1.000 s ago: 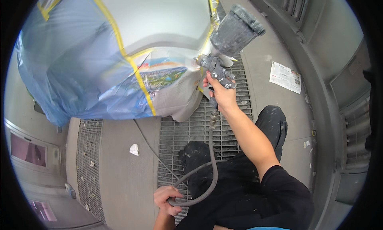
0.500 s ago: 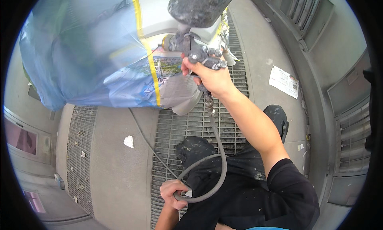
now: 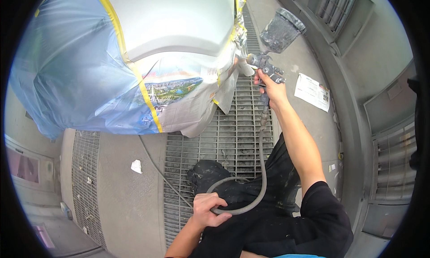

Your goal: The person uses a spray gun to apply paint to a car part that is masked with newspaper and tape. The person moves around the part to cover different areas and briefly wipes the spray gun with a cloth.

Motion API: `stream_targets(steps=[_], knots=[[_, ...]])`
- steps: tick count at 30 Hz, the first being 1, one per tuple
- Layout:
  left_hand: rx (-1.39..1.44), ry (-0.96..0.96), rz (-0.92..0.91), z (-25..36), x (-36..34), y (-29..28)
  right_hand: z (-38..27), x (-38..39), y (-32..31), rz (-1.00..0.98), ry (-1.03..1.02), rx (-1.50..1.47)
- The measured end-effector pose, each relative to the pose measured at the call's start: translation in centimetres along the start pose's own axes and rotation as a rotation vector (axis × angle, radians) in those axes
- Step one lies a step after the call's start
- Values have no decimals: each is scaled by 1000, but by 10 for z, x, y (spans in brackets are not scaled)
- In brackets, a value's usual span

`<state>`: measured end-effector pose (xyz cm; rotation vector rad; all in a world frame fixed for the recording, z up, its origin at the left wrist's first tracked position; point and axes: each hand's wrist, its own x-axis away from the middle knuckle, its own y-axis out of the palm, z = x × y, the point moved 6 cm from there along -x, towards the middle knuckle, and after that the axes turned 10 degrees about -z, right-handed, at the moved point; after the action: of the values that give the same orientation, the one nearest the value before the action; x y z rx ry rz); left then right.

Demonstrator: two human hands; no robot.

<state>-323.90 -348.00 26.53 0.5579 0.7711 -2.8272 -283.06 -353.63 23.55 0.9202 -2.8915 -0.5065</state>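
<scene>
My right hand point(image 3: 274, 91) is wrapped round the handle of a paint-spattered spray gun point(image 3: 265, 65), its nozzle toward the left. A dark, smeared cup point(image 3: 282, 30) sits tilted on top of the gun. From the handle's lower end a grey air hose point(image 3: 262, 168) hangs and loops back to my left hand point(image 3: 209, 209), which is closed round it in front of my legs. Left of the gun stands a white car body panel point(image 3: 179, 18), edged with yellow masking tape point(image 3: 145, 94), blue plastic film point(image 3: 67, 65) and printed newspaper point(image 3: 179, 85).
Under my feet runs a metal floor grating point(image 3: 219, 139), with a second grating point(image 3: 85, 177) farther left. A newspaper sheet point(image 3: 312, 92) lies on the concrete at right, beside a grey wall point(image 3: 354, 101). A white scrap point(image 3: 136, 166) rests on the left floor.
The spray gun in my right hand has moved right and away from the panel's front, so more of the white panel shows. My left hand has shifted slightly right and up, still on the hose.
</scene>
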Motion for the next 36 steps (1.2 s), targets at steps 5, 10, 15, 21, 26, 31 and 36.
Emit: stream_targets(steps=[5, 10, 15, 21, 26, 31, 36], knots=[[-14, 4, 59, 4, -1, 4, -16, -25, -3, 185, -24, 221], [97, 74, 76, 8, 21, 0, -78, 15, 52, -39, -100, 101], [186, 126, 76, 10, 52, 0, -143, 75, 115, -182, -185, 241], [214, 185, 167, 10, 70, 1, -186, 108, 194, -336, -300, 403], [183, 201, 193, 11, 60, 3, -207, 85, 231, -525, -390, 379], [192, 176, 143, 7, 32, 9, -211, 54, 170, -317, -312, 421], [159, 159, 11, 1, -4, 27, -194, 31, 82, -208, -211, 347]])
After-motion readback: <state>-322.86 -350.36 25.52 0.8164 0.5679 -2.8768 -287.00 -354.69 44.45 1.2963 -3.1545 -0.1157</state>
